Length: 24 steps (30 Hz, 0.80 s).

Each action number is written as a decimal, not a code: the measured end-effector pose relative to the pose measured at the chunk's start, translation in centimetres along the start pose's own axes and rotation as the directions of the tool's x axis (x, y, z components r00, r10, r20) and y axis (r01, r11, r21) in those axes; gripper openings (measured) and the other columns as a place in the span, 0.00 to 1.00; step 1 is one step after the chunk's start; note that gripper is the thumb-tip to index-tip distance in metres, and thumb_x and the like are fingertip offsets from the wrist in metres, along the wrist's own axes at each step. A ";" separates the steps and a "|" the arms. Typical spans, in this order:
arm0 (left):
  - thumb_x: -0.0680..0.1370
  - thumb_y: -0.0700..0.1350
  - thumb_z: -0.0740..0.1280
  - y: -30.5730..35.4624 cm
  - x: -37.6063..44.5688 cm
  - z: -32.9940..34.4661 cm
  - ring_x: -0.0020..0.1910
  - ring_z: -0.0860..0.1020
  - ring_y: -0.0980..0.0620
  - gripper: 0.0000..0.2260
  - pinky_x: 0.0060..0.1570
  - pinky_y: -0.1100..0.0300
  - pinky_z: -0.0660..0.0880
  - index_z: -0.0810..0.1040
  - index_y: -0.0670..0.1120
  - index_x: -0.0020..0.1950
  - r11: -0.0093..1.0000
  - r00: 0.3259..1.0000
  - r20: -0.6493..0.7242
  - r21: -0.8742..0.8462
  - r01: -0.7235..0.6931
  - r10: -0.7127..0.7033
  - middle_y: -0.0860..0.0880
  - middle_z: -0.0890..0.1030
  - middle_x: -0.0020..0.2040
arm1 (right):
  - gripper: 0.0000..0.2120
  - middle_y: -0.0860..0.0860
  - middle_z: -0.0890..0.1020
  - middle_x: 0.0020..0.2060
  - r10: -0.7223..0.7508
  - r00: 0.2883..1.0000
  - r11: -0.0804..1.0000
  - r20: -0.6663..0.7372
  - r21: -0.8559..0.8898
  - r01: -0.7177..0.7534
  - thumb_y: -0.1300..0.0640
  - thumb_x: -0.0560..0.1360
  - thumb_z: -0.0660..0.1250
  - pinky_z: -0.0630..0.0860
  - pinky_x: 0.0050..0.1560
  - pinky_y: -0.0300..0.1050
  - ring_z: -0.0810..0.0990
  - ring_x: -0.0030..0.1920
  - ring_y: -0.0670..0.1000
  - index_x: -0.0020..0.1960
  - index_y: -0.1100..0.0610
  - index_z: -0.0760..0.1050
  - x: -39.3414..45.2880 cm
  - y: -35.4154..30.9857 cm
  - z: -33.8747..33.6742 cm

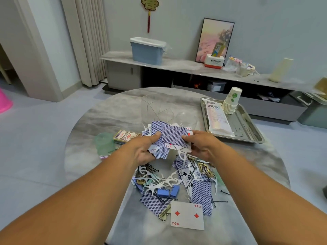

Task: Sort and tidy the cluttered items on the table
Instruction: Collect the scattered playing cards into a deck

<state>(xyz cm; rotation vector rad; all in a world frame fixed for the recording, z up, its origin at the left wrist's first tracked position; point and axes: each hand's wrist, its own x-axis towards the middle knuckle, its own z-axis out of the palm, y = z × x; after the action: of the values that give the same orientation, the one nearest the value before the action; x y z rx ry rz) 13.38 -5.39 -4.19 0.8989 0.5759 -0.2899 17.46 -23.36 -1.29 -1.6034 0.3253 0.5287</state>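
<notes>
- Playing cards (174,137), most showing blue lattice backs, are gathered in an untidy bundle held above the middle of the round marble table (109,117); a red seven and a red two peek out of it.
- One green translucent cup (104,143) is seen at the table's left edge, and one card box (126,136) lies just beside it.
- The left hand (144,149) is closed round the bundle's left side, thumb pressed on top.
- The right hand (200,144) is seen pinching the bundle's right side, thumb on top and fingers curled beneath.
- Below the hands a loose heap is spread on the table: more cards, white floss picks (170,179), black hairpins, gold clips and two blue binder clips (168,191).
- One two of diamonds (187,215) lies face up at the heap's near edge.
- Clear plastic containers (155,106) stand beyond the bundle; their contents cannot be made out.
- One steel tray (247,128) is placed at the right, holding one white packet (218,117) and one stack of paper cups (231,101).
</notes>
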 end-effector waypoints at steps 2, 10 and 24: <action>0.80 0.37 0.68 -0.1 -0.2 0.3 0.51 0.84 0.34 0.13 0.43 0.38 0.82 0.76 0.34 0.63 1.000 1.000 0.031 -0.019 -0.001 0.001 0.33 0.83 0.55 | 0.09 0.63 0.85 0.50 -0.013 1.000 0.999 -0.005 0.045 0.013 0.69 0.80 0.65 0.84 0.39 0.49 0.87 0.44 0.58 0.60 0.66 0.76 0.0 0.2 0.8; 0.78 0.33 0.69 -0.4 -0.1 0.4 0.50 0.84 0.35 0.12 0.46 0.38 0.82 0.78 0.35 0.61 0.993 0.996 -0.012 0.080 -0.087 0.088 0.34 0.84 0.54 | 0.11 0.56 0.84 0.45 -0.111 0.993 0.980 0.028 -0.162 0.114 0.59 0.82 0.66 0.78 0.31 0.40 0.84 0.34 0.49 0.62 0.63 0.76 -0.8 0.6 2.8; 0.76 0.36 0.74 -0.9 -0.3 0.9 0.48 0.84 0.48 0.12 0.50 0.49 0.82 0.77 0.52 0.49 0.723 0.801 -0.064 0.478 -0.498 0.595 0.48 0.84 0.51 | 0.28 0.55 0.79 0.64 0.212 0.974 0.013 -0.082 -0.996 -0.087 0.49 0.77 0.74 0.75 0.67 0.51 0.78 0.67 0.57 0.70 0.63 0.74 -6.3 1.2 -1.0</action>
<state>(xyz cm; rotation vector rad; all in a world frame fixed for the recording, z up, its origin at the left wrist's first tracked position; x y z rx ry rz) 13.02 -6.68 -4.16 1.5164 0.4140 0.2438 11.65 -25.16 1.02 -3.0073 -0.0494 1.1833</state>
